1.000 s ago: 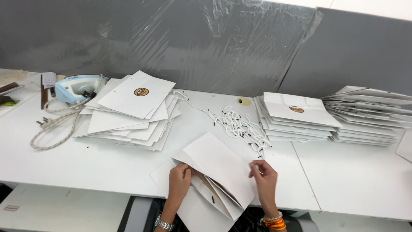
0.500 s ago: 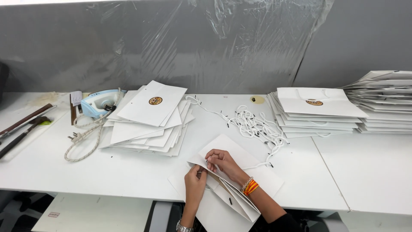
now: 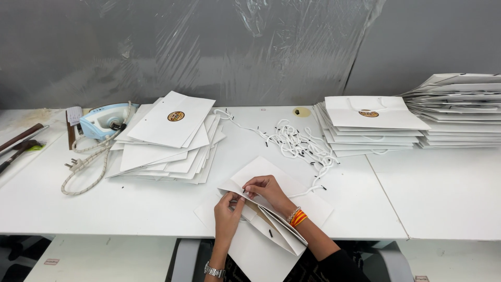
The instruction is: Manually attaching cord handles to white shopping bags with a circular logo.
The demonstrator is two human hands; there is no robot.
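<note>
Far left edge: dark-handled tools lie slanted at the table's left border, partly cut off by the picture.
Iron: a pale blue iron sits near the back wall, its braided cord looping forward toward the front edge.
Left stack: a fanned pile of flat white paper bags lies just right of the cord; bare tabletop runs between it and the near edge.
Left hand: the left hand is closed in a pinch on the near corner of the white paper bag, wrist hanging past the table's front edge.
Bag: it lies folded at the front middle of the table, its lower part overhanging the edge.
Right hand: the right hand reaches across from the right, fingertips pinched on the same bag's top fold, touching the left hand's fingers.
Cords: a loose heap of white cord handles lies just behind the bag.
Right stacks: a neat pile of finished bags and a taller pile sit well apart from the hands.
Open room: bare surface at front right, past a seam between tables.
</note>
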